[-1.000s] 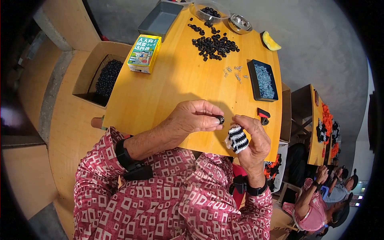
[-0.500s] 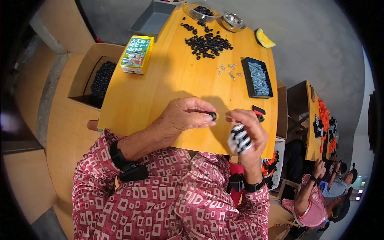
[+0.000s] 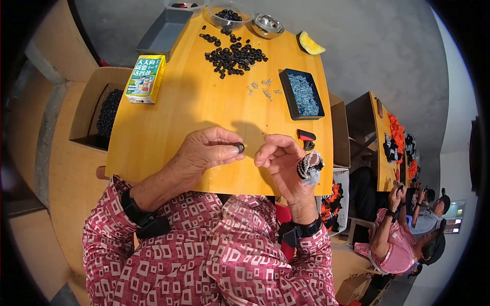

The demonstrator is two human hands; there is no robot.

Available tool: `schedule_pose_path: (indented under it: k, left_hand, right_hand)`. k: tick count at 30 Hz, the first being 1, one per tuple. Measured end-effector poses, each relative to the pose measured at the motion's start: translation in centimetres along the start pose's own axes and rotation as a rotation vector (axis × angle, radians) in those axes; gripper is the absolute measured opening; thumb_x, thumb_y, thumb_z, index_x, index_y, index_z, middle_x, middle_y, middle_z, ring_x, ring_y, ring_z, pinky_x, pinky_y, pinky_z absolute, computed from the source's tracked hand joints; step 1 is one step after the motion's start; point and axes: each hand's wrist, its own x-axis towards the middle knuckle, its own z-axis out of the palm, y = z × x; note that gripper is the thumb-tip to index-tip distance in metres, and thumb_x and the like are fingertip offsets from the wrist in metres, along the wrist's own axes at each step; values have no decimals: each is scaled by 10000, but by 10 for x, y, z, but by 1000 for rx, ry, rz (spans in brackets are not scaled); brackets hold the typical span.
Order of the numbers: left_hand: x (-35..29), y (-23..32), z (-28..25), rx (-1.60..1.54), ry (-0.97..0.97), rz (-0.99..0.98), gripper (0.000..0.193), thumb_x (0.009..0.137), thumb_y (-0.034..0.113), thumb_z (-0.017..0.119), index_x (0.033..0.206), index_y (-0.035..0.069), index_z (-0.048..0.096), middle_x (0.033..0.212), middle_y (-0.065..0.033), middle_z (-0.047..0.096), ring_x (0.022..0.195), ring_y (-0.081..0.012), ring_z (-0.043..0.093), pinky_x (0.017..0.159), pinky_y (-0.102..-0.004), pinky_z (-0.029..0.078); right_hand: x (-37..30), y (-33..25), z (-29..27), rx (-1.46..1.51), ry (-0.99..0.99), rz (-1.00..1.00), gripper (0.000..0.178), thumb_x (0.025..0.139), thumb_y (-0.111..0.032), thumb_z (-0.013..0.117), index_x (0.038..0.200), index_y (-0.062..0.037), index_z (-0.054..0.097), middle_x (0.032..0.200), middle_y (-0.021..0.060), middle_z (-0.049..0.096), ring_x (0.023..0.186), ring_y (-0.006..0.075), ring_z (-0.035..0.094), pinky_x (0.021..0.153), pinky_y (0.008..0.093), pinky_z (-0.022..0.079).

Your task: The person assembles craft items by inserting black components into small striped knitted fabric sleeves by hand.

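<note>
The left hand (image 3: pixel 204 153) pinches a small black ring (image 3: pixel 239 148) between thumb and fingertips, low over the yellow tabletop (image 3: pixel 168 122). At its 3 o'clock, just apart, the right hand (image 3: pixel 283 158) curls loosely, its fingertips holding nothing, a black-and-white striped bundle (image 3: pixel 309 166) tucked against its outer side. At 12 o'clock lie a pile of black rings (image 3: pixel 235 56) and a black tray of screws (image 3: pixel 302 94).

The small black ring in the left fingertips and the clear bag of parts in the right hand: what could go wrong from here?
1. The small black ring is pinched only by the left hand's fingertips near the wooden table's front edge; if it slips, it may roll off.
2. The clear bag of black parts sits loosely in the right hand beyond the table edge, so parts might spill to the floor.
</note>
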Motion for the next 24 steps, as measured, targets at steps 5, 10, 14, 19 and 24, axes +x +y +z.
schedule_pose_path:
  k: [5, 10, 14, 19, 24]
  left_hand:
    - [1, 0, 2, -7, 12, 3, 182, 841, 49, 662, 1021, 38, 633, 988, -45, 639, 911, -173, 655, 831, -253, 523]
    - [1, 0, -1, -13, 19, 6, 183, 839, 45, 660, 1020, 36, 633, 988, -49, 642, 910, -177, 654, 847, -262, 524]
    - [2, -1, -2, -9, 12, 5, 183, 841, 43, 659, 1022, 34, 633, 988, -51, 643, 914, -182, 655, 852, -262, 526]
    - [3, -3, -4, -14, 14, 21, 187, 843, 56, 661, 1027, 37, 635, 998, -37, 635, 926, -180, 653, 852, -264, 529]
    - [4, -2, -4, -9, 7, 2, 188, 844, 55, 659, 1030, 36, 635, 1005, -33, 628, 936, -180, 649, 855, -266, 529]
  right_hand:
    - [1, 11, -13, 234, -191, -24, 893, 794, -729, 512, 1227, 52, 514, 992, 194, 629, 944, 262, 603, 868, 363, 455]
    - [-3, 12, -14, 363, -193, 42, 917, 789, -754, 483, 1229, 51, 500, 975, 188, 625, 911, 272, 609, 864, 359, 454]
    - [0, 11, -11, 274, -34, -84, 711, 853, -595, 535, 1201, 24, 489, 957, 155, 615, 879, 234, 614, 831, 314, 475]
    - [1, 10, -10, 199, 8, -73, 492, 909, -387, 549, 1185, 16, 489, 958, 142, 615, 863, 197, 613, 787, 269, 491]
    - [1, 8, -8, 129, -11, -37, 416, 936, -328, 513, 1168, 18, 515, 923, 131, 623, 852, 181, 612, 786, 259, 485]
